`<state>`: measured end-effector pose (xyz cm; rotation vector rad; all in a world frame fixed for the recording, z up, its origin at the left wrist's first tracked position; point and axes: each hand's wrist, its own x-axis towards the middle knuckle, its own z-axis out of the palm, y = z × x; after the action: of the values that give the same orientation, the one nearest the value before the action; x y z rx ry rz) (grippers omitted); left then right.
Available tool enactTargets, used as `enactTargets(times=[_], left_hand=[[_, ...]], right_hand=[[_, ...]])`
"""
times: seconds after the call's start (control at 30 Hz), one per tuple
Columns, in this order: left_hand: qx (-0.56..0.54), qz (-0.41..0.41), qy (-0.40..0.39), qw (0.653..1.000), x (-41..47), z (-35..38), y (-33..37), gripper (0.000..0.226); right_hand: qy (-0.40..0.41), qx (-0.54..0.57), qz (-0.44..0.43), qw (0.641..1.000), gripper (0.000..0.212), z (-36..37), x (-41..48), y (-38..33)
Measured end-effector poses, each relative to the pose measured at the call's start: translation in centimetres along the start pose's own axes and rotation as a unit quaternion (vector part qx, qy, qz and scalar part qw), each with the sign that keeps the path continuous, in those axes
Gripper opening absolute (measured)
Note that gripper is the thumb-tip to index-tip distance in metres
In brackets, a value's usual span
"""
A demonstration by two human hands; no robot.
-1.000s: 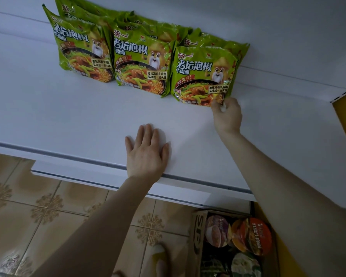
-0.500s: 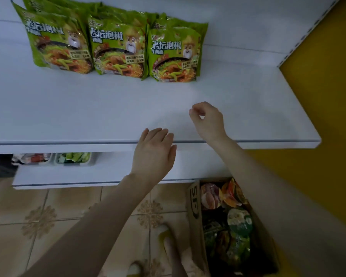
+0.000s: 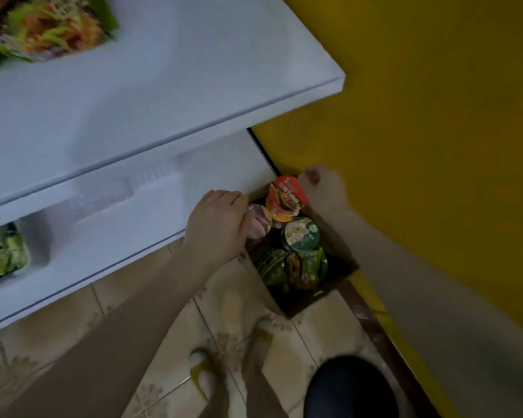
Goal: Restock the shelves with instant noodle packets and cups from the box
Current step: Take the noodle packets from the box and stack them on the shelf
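A brown cardboard box [image 3: 335,267] stands on the floor against the yellow wall, filled with noodle cups and green packets [image 3: 296,267]. My left hand [image 3: 221,221] reaches over the box's left wall, its fingers bent down onto a pink-lidded cup [image 3: 258,226]. My right hand [image 3: 323,188] is curled at the box's far corner, right beside a tilted red-lidded cup [image 3: 286,196]. Whether either hand grips anything is hidden. A green-lidded cup [image 3: 301,233] lies in the middle of the box. Green noodle packets [image 3: 43,28] stand on the white upper shelf [image 3: 163,95].
A lower white shelf [image 3: 118,224] juts out beside the box, with green packs [image 3: 0,254] at its left. The yellow wall [image 3: 435,116] closes off the right side. My feet in yellow slippers [image 3: 206,375] stand on the tiled floor; a dark knee [image 3: 351,387] is below.
Both hands left the upper shelf and dropped down to the box on the floor. My view swung down and right, so the shelved packets slid to the top left corner.
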<state>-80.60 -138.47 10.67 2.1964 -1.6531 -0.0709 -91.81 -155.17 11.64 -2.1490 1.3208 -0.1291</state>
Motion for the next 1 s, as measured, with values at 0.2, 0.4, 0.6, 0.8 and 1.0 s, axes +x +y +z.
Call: enactTargets(times=[0.2, 0.4, 0.6, 0.8, 1.0], left_hand=[[-0.013, 0.049, -0.111, 0.993, 2.1, 7.1, 3.6, 0.033], [0.034, 0.075, -0.199, 0.977, 2.6, 14.7, 5.2, 0.015], [0.017, 0.035, -0.247, 0.968, 2.8, 23.5, 4.1, 0.025], [0.067, 0.048, -0.302, 0.95, 2.6, 34.2, 2.3, 0.028], [0.106, 0.061, -0.394, 0.911, 1.5, 44.2, 0.6, 0.032]], right_hand=[[-0.044, 0.003, 0.114, 0.992, 0.037, 0.7, -0.3, 10.1], [-0.065, 0.039, 0.214, 0.974, 0.033, 3.7, 0.0, 18.0], [-0.054, 0.057, 0.275, 0.958, 0.028, 8.4, 1.2, 23.7], [-0.021, 0.095, 0.332, 0.938, 0.037, 16.3, 2.5, 29.8], [0.015, 0.117, 0.382, 0.917, 0.038, 23.2, 3.0, 35.4]])
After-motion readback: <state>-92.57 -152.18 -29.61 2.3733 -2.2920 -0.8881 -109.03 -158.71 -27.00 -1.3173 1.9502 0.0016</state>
